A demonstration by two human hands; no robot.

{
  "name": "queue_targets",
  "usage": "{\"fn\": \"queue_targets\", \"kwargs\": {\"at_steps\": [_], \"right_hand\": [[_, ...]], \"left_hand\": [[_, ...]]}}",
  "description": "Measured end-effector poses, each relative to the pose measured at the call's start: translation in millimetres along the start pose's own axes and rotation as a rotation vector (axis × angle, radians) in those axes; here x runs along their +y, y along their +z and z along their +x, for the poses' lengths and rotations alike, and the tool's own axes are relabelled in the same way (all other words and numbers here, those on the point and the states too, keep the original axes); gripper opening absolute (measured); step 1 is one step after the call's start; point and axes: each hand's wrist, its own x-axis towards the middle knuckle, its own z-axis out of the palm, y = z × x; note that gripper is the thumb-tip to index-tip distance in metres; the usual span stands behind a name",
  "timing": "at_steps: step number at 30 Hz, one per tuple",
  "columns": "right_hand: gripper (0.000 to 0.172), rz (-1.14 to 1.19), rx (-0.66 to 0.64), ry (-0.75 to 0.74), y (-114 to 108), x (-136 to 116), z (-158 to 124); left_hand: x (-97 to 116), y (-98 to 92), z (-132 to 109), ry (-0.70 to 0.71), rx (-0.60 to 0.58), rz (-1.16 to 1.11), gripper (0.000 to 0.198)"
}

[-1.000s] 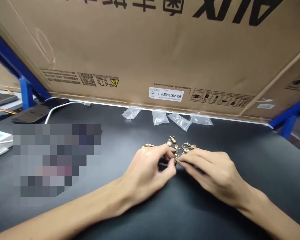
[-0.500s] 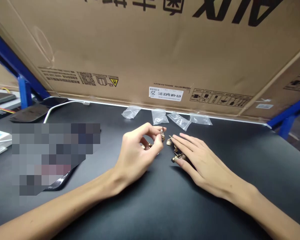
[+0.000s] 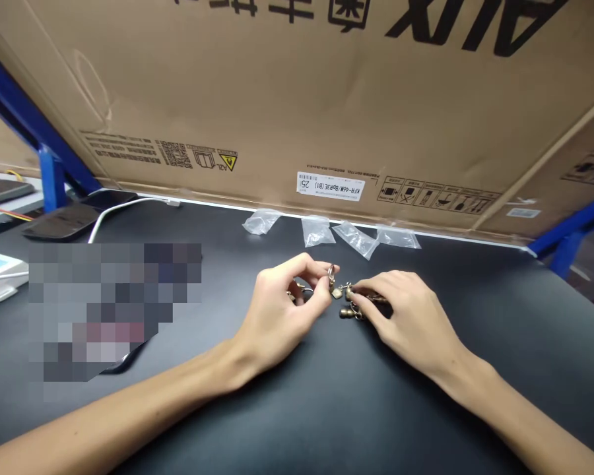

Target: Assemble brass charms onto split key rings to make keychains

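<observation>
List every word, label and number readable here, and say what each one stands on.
"AUX": large black print, upside down, on the cardboard carton.
"KFR-46W/BpR3E (B1)": on the white label on the carton.
"25": on the same label.
The carton's other print: too small to read.

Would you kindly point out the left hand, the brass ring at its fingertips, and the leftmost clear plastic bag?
Left hand (image 3: 280,310), head view, on the back of the hand.
Brass ring (image 3: 331,277), head view, on the ring's top curve.
Clear plastic bag (image 3: 261,221), head view, on its middle.
</observation>
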Motion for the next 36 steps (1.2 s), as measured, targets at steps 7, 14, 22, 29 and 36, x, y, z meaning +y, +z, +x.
{"fn": "queue_targets", "kwargs": {"at_steps": [7, 14, 22, 29, 36], "right_hand": [[0.014, -0.028, -0.025, 0.033, -0.2, -3.7, 1.2], [0.016, -0.016, -0.015, 0.015, 2.7, -5.0, 1.8], [0.011, 0.095, 0.074, -0.023, -2.3, -2.2, 2.9], [0.016, 0.366, 0.111, 0.133, -15.3, -12.6, 1.0], [0.011, 0.425, 0.082, 0.179, -16.9, -21.8, -0.1]], "left_hand": [[-2.5, 1.2, 1.0, 0.006, -0.016, 0.017, 0.014], [-1.8, 1.1, 0.8, 0.023, -0.026, 0.028, 0.013], [-3.0, 1.7, 1.5, 0.050, -0.051, 0.067, 0.011], [-5.6, 1.4, -1.5, 0.106, -0.115, 0.133, 0.010], [-10.5, 3.4, -4.2, 0.190, -0.163, 0.212, 0.008]]}}
